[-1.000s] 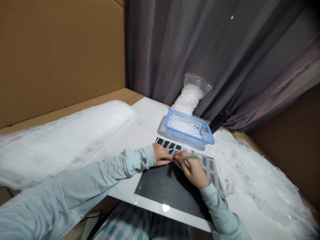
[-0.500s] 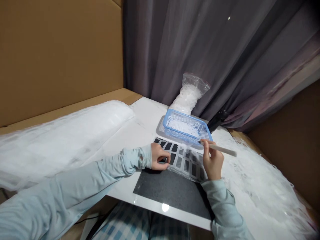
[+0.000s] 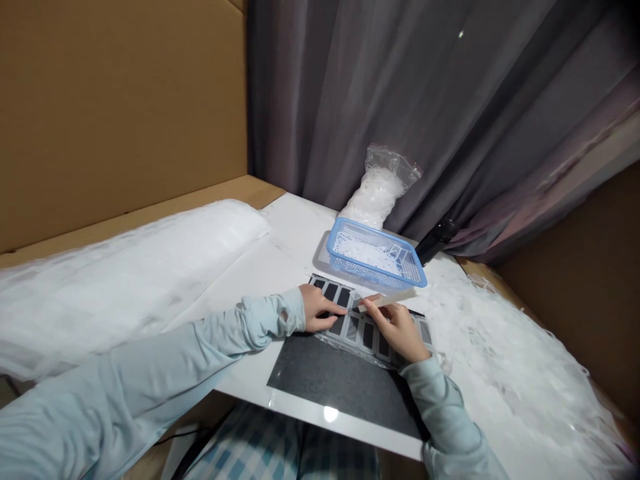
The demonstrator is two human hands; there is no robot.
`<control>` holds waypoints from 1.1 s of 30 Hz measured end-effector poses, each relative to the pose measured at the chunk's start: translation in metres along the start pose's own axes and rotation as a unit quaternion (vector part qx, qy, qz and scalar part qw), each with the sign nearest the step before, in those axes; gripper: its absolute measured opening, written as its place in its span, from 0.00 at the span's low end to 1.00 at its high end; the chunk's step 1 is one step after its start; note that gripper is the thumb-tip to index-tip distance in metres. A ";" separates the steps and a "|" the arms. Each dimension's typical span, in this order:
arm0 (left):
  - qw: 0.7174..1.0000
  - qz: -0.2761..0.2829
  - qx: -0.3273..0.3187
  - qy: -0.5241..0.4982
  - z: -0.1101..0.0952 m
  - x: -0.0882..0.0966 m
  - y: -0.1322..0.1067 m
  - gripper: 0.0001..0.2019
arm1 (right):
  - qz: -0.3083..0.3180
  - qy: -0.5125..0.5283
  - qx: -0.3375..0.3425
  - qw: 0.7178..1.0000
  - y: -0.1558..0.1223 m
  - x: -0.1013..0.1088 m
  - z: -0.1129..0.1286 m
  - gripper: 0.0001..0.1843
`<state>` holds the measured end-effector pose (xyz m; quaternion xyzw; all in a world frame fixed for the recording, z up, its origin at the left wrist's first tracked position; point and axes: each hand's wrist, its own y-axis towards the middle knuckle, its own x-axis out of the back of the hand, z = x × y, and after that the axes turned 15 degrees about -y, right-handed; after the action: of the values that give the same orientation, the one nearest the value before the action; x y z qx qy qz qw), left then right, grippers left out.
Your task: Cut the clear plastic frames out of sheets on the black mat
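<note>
My left hand (image 3: 321, 309) rests on a thin translucent sheet of rectangular frames (image 3: 353, 339), its index finger stretched out along the sheet and nothing in its grasp. Just to the right, my right hand (image 3: 400, 331) is closed around a pale, slim, pen-like tool (image 3: 393, 298). The tool's lower end is down near the sheet, close to my left fingertip; its exact kind I cannot make out. Under the sheet lies a dark grey mat (image 3: 345, 383) near the table's front edge. Part of the sheet is hidden beneath my right hand.
Behind the sheet stands a blue mesh basket (image 3: 421, 272) with small white pieces inside. A zip bag of white pieces (image 3: 375, 193) leans by the curtain. White sheet material (image 3: 200, 247) covers the left side; loose white scraps (image 3: 520, 373) pile up at right. Cardboard walls (image 3: 120, 100) flank the table.
My right hand has moved left and down with the tool, from near the basket to the sheet beside my left hand. My left index finger has straightened out.
</note>
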<state>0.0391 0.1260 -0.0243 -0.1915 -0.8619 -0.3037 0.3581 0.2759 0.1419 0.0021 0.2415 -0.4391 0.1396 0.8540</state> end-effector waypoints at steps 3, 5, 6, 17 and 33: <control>1.000 0.000 0.002 -0.001 -0.001 0.001 0.000 0.15 | 0.008 0.000 0.021 1.000 0.000 0.000 0.000 0.20; 1.000 0.000 0.000 0.001 -0.001 0.001 0.000 0.15 | 0.013 -0.006 0.050 0.999 0.000 0.000 0.000 0.18; 1.000 0.001 -0.001 0.002 -0.001 0.001 0.000 0.15 | 0.014 -0.011 0.066 0.998 0.000 0.000 0.001 0.17; 1.000 0.004 -0.008 -0.008 -0.002 0.003 0.001 0.15 | -0.267 -0.141 -0.066 0.951 0.003 0.014 -0.023 0.25; 0.988 0.003 -0.108 -0.107 -0.008 0.008 0.000 0.10 | 0.128 0.187 0.005 0.974 -0.005 0.001 0.010 0.20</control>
<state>0.0377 0.1221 -0.0136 -0.2631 -0.8571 -0.3713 0.2416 0.2715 0.1324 0.0064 0.1566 -0.2979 0.2927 0.8950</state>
